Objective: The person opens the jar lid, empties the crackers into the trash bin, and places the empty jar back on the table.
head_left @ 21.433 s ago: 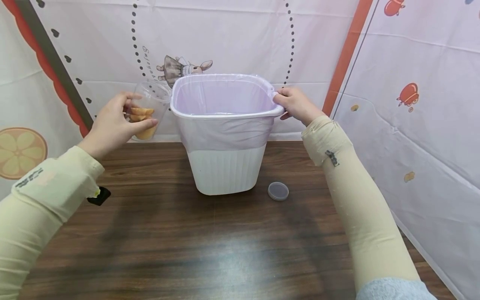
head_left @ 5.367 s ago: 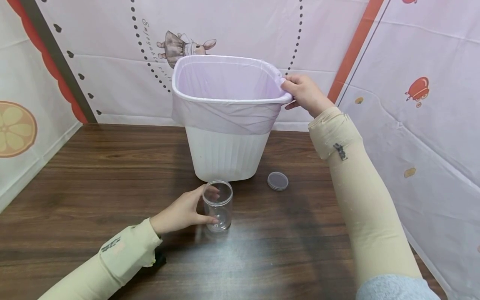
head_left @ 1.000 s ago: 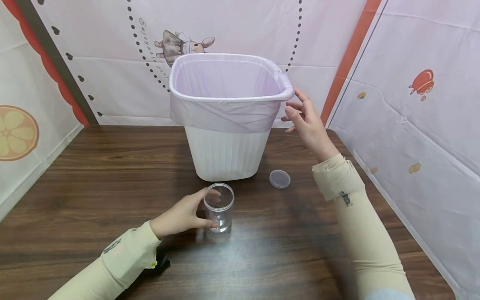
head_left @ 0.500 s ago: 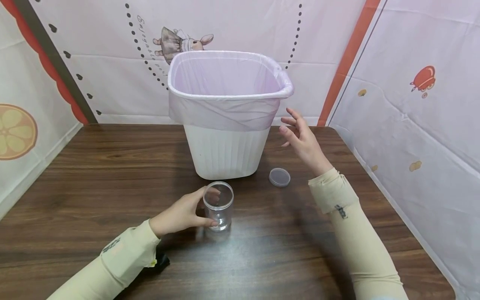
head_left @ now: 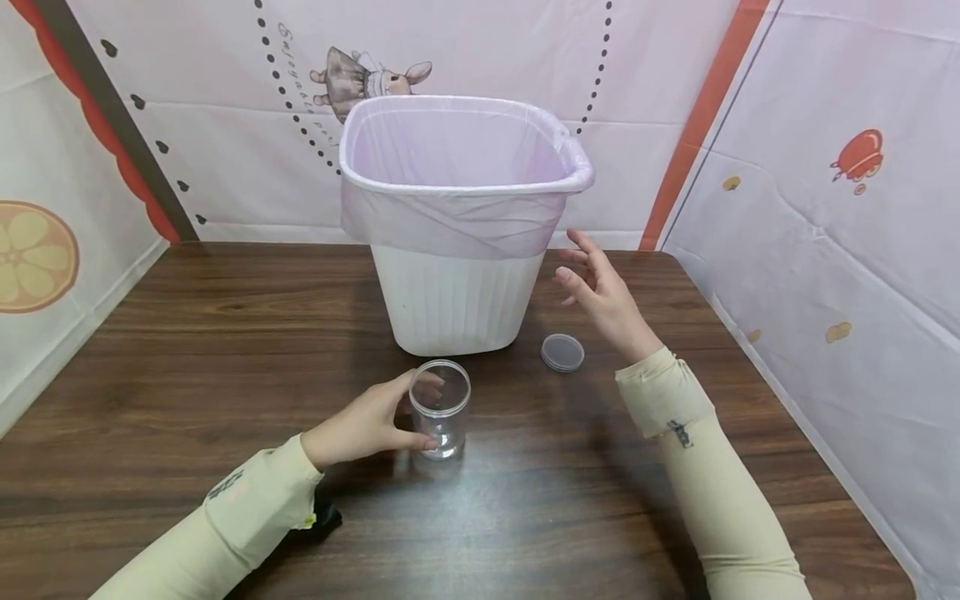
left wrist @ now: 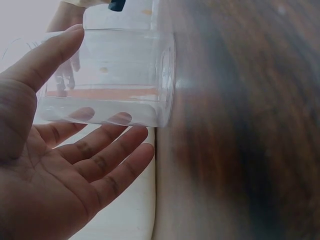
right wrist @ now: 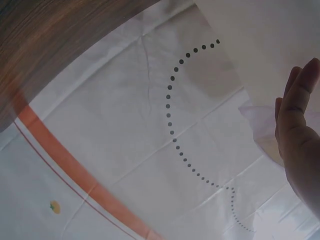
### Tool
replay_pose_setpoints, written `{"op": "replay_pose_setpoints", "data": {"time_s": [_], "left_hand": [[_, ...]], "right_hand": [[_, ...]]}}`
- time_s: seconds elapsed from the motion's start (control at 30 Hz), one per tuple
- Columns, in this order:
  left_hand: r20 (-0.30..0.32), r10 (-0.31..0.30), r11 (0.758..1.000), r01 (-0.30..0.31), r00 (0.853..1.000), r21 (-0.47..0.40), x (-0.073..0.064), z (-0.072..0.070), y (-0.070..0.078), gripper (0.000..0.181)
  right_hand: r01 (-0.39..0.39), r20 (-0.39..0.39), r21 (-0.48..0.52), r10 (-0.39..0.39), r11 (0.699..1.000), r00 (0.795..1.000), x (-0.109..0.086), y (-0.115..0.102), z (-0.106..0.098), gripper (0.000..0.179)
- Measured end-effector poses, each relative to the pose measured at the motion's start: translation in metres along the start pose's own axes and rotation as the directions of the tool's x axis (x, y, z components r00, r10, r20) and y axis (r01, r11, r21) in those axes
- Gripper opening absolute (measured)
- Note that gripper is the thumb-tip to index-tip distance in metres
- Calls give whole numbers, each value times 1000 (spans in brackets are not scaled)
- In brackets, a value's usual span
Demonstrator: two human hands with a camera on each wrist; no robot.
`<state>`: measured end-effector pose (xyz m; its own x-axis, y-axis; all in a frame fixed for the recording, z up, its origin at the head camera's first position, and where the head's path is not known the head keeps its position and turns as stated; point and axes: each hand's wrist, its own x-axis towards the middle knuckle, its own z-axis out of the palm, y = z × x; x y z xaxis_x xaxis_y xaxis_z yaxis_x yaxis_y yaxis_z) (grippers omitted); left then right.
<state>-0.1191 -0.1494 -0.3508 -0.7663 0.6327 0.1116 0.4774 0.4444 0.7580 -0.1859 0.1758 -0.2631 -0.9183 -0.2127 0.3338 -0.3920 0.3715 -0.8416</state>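
Observation:
A clear, empty plastic jar (head_left: 444, 423) stands upright and lidless on the wooden table. My left hand (head_left: 366, 427) holds it from the left, thumb on the near side and fingers on the far side. In the left wrist view the jar (left wrist: 125, 65) lies between thumb and fingertips, its base at the tabletop. My right hand (head_left: 606, 302) hovers beside the bin with loosely spread fingers and holds nothing. Just left of its wrist, the round clear lid (head_left: 562, 353) lies flat on the table. Behind the jar stands a white trash bin (head_left: 457, 304) with a purple liner (head_left: 465, 218) folded over its rim.
The dark wooden table (head_left: 187, 350) reaches back to a printed cloth wall (head_left: 480, 42). Another cloth wall (head_left: 810, 250) runs along the right side. A black object (head_left: 326, 518) shows under the left wrist.
Earlier, the left hand held the jar with orange-yellow slices beside the bin; now it stands empty on the table. The right hand has let go of the bin's rim and moved down toward the lid.

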Motion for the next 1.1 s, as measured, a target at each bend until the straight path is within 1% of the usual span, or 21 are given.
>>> {"op": "replay_pose_setpoints", "data": {"time_s": [0.23,0.4,0.5,0.7,0.93,1.1], "left_hand": [[5,0,1000,0,1000,-3,1,-1,0,71],[2,5,1000,-5,1000,5,1,-1,0,71],[0,5,1000,-5,1000,12,2,-1,1,70],[1,2,1000,-2,1000,16,2,-2,1,70],[1,0,1000,0,1000,29,1,-1,0,70],[2,-4,1000,4,1000,25,1,-1,-1,70]], "right_hand": [[4,8,-11,-4,1000,1000,-1,3,2,59],[-3,17,-44,4,999,1000,-3,5,2,59],[-8,20,-71,9,997,1000,-4,8,3,59],[-9,57,-125,16,992,998,-9,16,7,62],[18,86,-227,1,974,996,-14,27,11,64],[28,104,-247,-3,969,995,-18,32,15,66]]}}
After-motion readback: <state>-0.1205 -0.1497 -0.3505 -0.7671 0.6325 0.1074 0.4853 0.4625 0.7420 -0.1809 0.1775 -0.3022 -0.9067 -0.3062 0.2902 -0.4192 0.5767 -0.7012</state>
